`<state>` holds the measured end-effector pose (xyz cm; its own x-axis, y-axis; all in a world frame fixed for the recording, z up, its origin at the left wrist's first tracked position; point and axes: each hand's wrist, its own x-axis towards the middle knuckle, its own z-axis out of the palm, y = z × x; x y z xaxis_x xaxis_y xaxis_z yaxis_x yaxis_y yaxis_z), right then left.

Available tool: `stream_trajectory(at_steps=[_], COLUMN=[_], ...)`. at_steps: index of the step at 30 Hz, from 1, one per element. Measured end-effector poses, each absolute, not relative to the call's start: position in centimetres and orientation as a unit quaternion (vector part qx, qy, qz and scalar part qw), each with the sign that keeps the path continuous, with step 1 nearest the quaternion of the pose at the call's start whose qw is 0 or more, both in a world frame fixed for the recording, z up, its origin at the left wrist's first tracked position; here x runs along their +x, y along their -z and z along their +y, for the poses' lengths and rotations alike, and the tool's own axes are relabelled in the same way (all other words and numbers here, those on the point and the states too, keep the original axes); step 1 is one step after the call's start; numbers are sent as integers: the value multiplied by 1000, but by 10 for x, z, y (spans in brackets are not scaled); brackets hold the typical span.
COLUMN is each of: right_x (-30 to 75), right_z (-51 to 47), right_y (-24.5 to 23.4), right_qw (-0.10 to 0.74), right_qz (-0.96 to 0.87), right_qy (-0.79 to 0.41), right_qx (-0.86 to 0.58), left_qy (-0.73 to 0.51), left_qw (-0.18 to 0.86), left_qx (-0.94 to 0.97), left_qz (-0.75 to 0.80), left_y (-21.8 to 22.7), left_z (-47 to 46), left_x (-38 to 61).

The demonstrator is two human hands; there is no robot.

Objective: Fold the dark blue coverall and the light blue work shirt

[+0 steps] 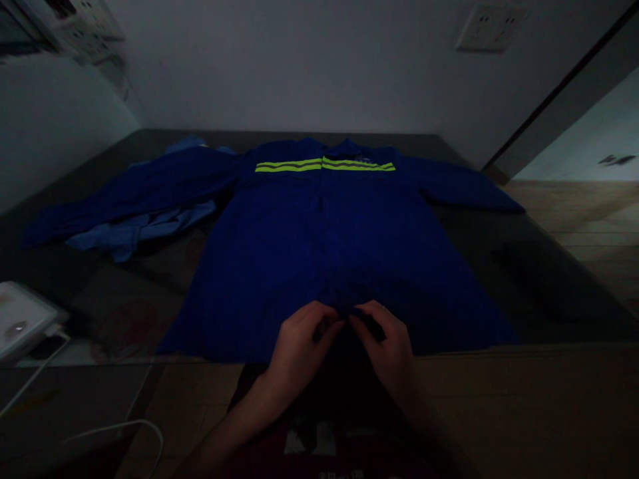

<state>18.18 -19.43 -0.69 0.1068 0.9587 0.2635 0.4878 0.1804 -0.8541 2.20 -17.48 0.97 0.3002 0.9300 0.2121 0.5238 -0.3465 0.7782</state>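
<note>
A dark blue work jacket (324, 246) with two yellow-green reflective stripes (324, 164) across the chest lies spread flat on a dark surface (524, 266), sleeves out to both sides. My left hand (299, 342) and my right hand (387, 346) meet at the middle of its near hem. Both hands have their fingers curled in a pinch on the hem fabric at the front opening. What sits between the fingertips is too dark to make out.
A lighter blue garment (140, 229) lies crumpled under the jacket's left sleeve. A white device (20, 322) with a white cable (144, 429) sits at the left edge. A wall socket (492, 26) is above right. Wooden floor (589, 226) runs along the right.
</note>
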Motion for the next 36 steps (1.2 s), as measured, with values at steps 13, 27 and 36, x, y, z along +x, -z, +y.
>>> stream_trajectory(at_steps=[13,27,36], right_x=[184,183,189], right_z=[-197,-201,-202], right_y=[-1,-8,-16], right_qw=[467,456,464], right_qz=[-615,-693,-693], right_qy=[-262,-177,-234], right_qx=[-579,-530,-500], left_qy=[-314,-348,-371], left_qw=[278,201,207], left_qx=[775,801,786], left_qz=[473,443,449], left_y=[-12,-7,-8], left_z=[-177,-176,-176], left_x=[20,20,20])
